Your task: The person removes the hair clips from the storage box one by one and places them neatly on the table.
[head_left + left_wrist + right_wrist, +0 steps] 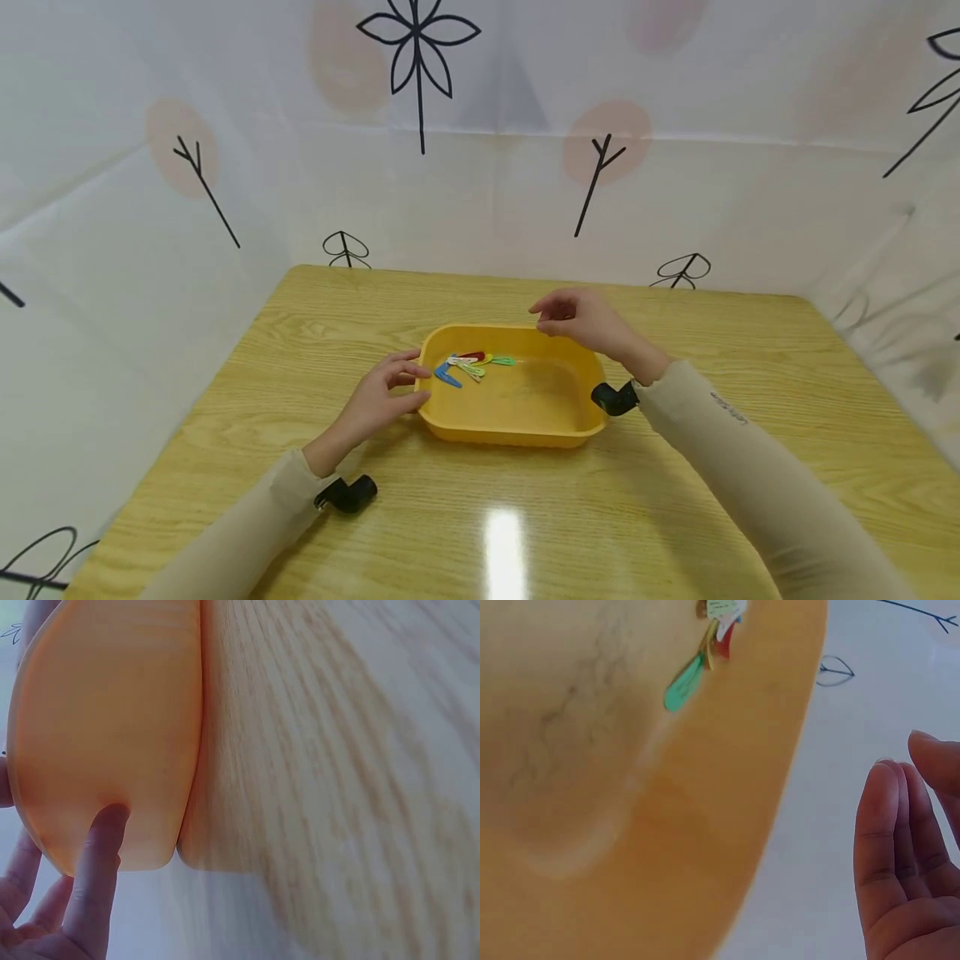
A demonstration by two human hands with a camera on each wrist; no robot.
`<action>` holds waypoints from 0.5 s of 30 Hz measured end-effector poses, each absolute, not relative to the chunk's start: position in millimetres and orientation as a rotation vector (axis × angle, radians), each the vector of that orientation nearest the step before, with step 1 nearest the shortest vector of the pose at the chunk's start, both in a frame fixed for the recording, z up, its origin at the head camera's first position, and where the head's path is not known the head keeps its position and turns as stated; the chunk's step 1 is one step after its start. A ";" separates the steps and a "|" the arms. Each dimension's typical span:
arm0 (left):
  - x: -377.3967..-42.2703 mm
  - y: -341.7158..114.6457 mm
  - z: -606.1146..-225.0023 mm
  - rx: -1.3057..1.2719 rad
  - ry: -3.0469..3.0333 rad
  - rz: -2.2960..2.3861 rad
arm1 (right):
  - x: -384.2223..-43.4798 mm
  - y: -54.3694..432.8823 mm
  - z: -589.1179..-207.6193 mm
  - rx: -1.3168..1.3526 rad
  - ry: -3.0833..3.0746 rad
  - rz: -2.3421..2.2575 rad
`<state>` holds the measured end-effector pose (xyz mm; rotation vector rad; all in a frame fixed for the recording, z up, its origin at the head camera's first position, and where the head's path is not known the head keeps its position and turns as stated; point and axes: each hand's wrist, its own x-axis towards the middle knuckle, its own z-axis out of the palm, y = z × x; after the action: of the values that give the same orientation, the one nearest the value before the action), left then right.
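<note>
A yellow plastic tray (517, 435) stands on the wooden table, with several colourful snap hair clips (448, 375) grouped in its left part. Blue, white, red, yellow and green show among them. My left hand (382, 390) holds the tray's left end; in the left wrist view the thumb (109, 825) presses the outer wall, while other fingers (22, 874) are at the rim. My right hand (588, 321) hovers by the tray's back right rim, fingers loosely bent. The right wrist view shows its thumb close to the fingertips and nothing between them. A green clip (682, 686) lies inside the tray there.
The wooden table (300, 333) reaches around the tray on all sides. White cloth (495, 192) with line-drawn plants hangs behind the table and along its sides. Each sleeve cuff carries a black wrist camera, one by the left cuff (351, 495) and one by the right (615, 399).
</note>
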<state>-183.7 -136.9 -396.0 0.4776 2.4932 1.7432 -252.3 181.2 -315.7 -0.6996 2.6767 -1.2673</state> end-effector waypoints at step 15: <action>-180.3 -132.7 -386.4 0.485 2.479 1.768 | -259.6 144.7 -339.6 -0.904 2.493 -1.284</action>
<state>-180.3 -132.7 -386.4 0.4845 2.4794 1.7680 -259.6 144.7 -339.6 -0.9037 2.4931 -1.2844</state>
